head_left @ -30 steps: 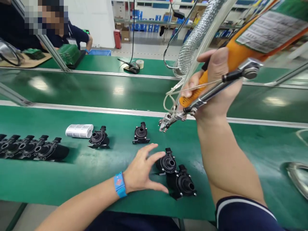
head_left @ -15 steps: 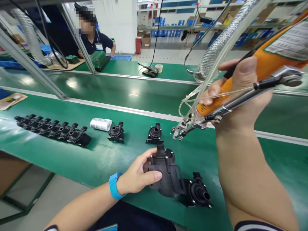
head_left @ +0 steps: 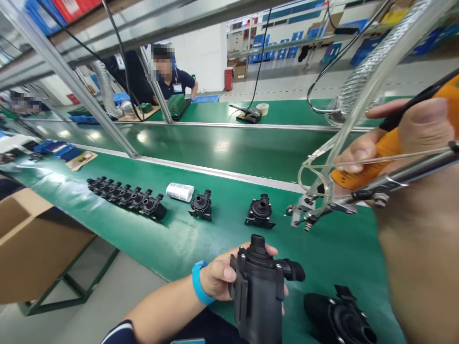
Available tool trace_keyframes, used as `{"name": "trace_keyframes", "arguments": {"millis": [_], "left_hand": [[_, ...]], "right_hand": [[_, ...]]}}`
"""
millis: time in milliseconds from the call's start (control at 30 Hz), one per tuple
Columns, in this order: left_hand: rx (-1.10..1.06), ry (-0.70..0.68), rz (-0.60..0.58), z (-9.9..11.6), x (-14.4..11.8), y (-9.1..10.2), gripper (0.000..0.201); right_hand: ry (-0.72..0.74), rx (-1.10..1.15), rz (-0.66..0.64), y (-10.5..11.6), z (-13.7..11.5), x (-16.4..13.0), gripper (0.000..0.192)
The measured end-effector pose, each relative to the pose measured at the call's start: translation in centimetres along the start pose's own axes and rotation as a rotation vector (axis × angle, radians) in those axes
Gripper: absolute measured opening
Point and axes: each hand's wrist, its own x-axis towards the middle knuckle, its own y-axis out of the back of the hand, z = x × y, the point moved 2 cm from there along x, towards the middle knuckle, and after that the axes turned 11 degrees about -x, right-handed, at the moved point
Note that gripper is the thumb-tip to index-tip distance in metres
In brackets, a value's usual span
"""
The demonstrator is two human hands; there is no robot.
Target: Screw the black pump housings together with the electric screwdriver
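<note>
My left hand [head_left: 218,277], with a blue wrist strap, is closed around a black pump [head_left: 260,291]. The pump stands nearly upright above the bench, top port up and side port pointing right; its lower end is cut off by the frame. My right hand [head_left: 425,126] grips an orange power screwdriver [head_left: 385,143] fitted with a steel rod and clear tubes. Its metal tip [head_left: 304,212] hangs above the bench, apart from the held pump. Another black pump [head_left: 346,315] lies at lower right. Two more pumps, a middle one [head_left: 261,210] and a left one [head_left: 202,205], sit farther back.
A row of several black pumps [head_left: 125,196] lies on the green bench [head_left: 172,248], near a white patterned cylinder [head_left: 180,192]. Metal posts [head_left: 96,100] and an overhead shelf frame the bench. A cardboard box [head_left: 36,248] stands at left. A person [head_left: 175,81] sits across the line.
My left hand has turned the pump, bringing its side port into view on the right. The view has swung left, and both hands now appear farther right. The screwdriver stays in my right hand.
</note>
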Motion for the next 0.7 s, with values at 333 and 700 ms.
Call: {"name": "trace_keyframes", "arguments": {"millis": [333, 700], "left_hand": [[-0.086, 0.094, -0.040, -0.2, 0.0, 1.3, 0.073], [0.010, 0.125, -0.002, 0.4, -0.1, 1.2, 0.072]], "right_hand": [[-0.041, -0.030, 0.014, -0.1, -0.1, -0.2, 0.058], [-0.013, -0.026, 0.027, -0.1, -0.2, -0.2, 0.052]]}}
